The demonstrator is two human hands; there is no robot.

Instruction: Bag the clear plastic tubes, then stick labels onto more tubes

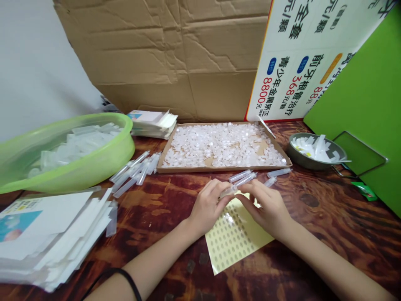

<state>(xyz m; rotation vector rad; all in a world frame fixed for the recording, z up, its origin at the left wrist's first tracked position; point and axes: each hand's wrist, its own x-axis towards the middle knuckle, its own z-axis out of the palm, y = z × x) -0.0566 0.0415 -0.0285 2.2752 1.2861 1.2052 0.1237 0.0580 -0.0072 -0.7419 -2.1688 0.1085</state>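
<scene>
My left hand (208,205) pinches a short clear plastic tube (228,192) between thumb and fingers. At the tube's right end, the thumb and forefinger of my right hand (265,205) close in; whether a small piece is also between them is too fine to see. Beneath both hands lies a yellow sheet of small oval stickers (234,240), tilted on the wooden table and partly covered by my right hand. Just beyond my fingers are several loose clear tubes (245,179).
A shallow cardboard tray (219,169) holds many small clear plastic pieces. On the left are a green basin (125,142) of tubes, more loose tubes (138,171) and a stack of cards (56,234). A grey bowl (316,163) of white strips stands right, near a green panel (369,125).
</scene>
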